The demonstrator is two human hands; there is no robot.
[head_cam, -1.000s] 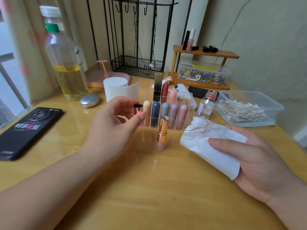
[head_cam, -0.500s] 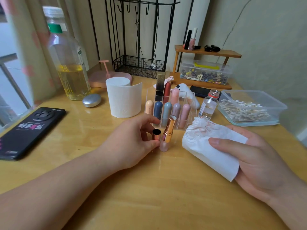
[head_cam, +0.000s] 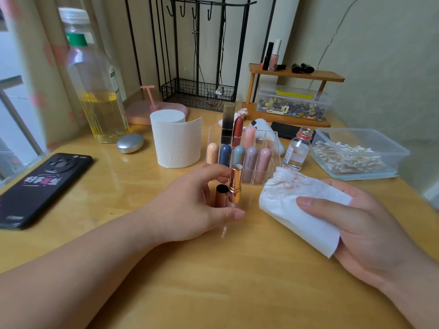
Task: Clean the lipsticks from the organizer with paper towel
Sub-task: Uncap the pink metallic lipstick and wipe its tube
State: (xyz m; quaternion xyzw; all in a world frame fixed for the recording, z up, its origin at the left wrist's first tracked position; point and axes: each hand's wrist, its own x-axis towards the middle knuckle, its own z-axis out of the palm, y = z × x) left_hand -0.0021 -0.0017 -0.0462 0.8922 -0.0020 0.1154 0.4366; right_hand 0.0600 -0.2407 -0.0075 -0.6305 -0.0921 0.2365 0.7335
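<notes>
A clear acrylic organizer (head_cam: 269, 138) holds several capped lipsticks (head_cam: 249, 157) in pastel, blue and red. In front of it my left hand (head_cam: 190, 205) curls its fingers and thumb around an uncapped rose-gold lipstick (head_cam: 235, 185), which stands nearly upright. Its rose-gold cap (head_cam: 221, 198) stands on the table just left of the tube, behind my fingers. My right hand (head_cam: 356, 224) holds a folded white paper towel (head_cam: 297, 205) with red smears on its upper edge, thumb pressed on top.
A paper towel roll (head_cam: 175, 141) stands left of the organizer. A small glass bottle (head_cam: 297, 150) and a tub of cotton swabs (head_cam: 356, 155) sit to the right. An oil bottle (head_cam: 97, 91), silver pebble (head_cam: 130, 143) and black phone (head_cam: 45, 184) are on the left.
My left hand came down from the organizer, stood the cap on the table beside the rose-gold lipstick, then closed its fingers on the tube. The right hand and towel stayed put.
</notes>
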